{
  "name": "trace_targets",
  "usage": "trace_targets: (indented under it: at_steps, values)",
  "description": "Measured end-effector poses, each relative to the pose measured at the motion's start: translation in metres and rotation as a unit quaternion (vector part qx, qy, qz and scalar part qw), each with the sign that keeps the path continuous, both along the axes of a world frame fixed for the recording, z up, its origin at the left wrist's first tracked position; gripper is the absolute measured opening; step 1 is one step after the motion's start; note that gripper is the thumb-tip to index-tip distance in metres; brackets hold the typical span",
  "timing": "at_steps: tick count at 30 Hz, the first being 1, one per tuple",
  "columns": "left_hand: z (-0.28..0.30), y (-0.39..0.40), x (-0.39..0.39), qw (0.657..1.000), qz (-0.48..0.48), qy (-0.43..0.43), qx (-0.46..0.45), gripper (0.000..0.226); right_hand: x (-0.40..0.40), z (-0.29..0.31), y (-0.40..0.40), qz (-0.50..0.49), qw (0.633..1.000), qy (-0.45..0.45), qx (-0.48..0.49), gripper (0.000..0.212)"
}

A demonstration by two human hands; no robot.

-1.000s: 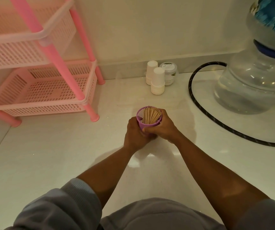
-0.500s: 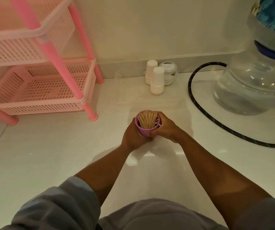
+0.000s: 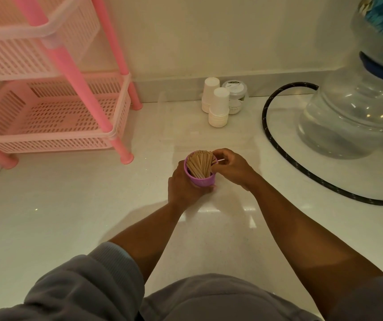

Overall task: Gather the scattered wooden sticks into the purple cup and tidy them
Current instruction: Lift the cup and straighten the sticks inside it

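The purple cup (image 3: 201, 180) stands on the white floor in the middle of the head view, tilted a little towards me. A bundle of wooden sticks (image 3: 200, 163) fills it, their tips fanned out above the rim. My left hand (image 3: 182, 185) wraps the cup from the left and below. My right hand (image 3: 231, 166) is at the cup's right rim, fingers pinched on one thin stick (image 3: 219, 161) that pokes out sideways.
A pink two-tier basket rack (image 3: 54, 117) stands at the left. Two stacks of white paper cups (image 3: 218, 107) and a small jar (image 3: 235, 96) sit by the wall. A large water bottle (image 3: 357, 112) and a black hose (image 3: 285, 154) lie at the right.
My right hand has come off the cup's side and now pinches a single stick at the rim. The sticks lean more to the left. My left hand still holds the cup.
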State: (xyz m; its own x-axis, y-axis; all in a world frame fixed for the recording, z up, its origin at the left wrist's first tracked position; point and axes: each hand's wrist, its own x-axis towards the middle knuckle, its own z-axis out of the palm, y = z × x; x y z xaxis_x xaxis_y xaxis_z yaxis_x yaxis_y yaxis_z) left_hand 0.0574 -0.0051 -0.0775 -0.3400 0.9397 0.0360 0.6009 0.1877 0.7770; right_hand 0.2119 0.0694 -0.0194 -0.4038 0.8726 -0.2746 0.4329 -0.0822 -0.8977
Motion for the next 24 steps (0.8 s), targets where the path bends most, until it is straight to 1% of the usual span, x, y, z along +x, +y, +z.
trace_targets:
  at_steps: [6,12,16,19,24]
  values:
    - [0.001,0.001,0.001,1.0,0.004,0.01,-0.012,0.11,-0.01,0.005,0.006,-0.037,0.992,-0.056,0.111,0.021]
    - [0.002,0.0,0.001,1.0,0.005,0.001,-0.006,0.108,-0.017,0.006,0.011,-0.059,0.977,-0.093,0.185,0.026]
    - [0.002,0.001,0.001,1.0,0.007,0.002,-0.021,0.108,-0.023,0.004,0.013,-0.046,0.959,-0.124,0.252,0.017]
    - [0.001,0.001,0.001,0.999,0.006,0.002,-0.032,0.106,-0.026,0.004,0.013,-0.038,0.954,-0.129,0.266,0.015]
    - [0.003,0.0,0.001,0.999,0.008,0.009,-0.035,0.105,-0.027,0.007,0.013,-0.025,0.949,-0.124,0.287,0.021]
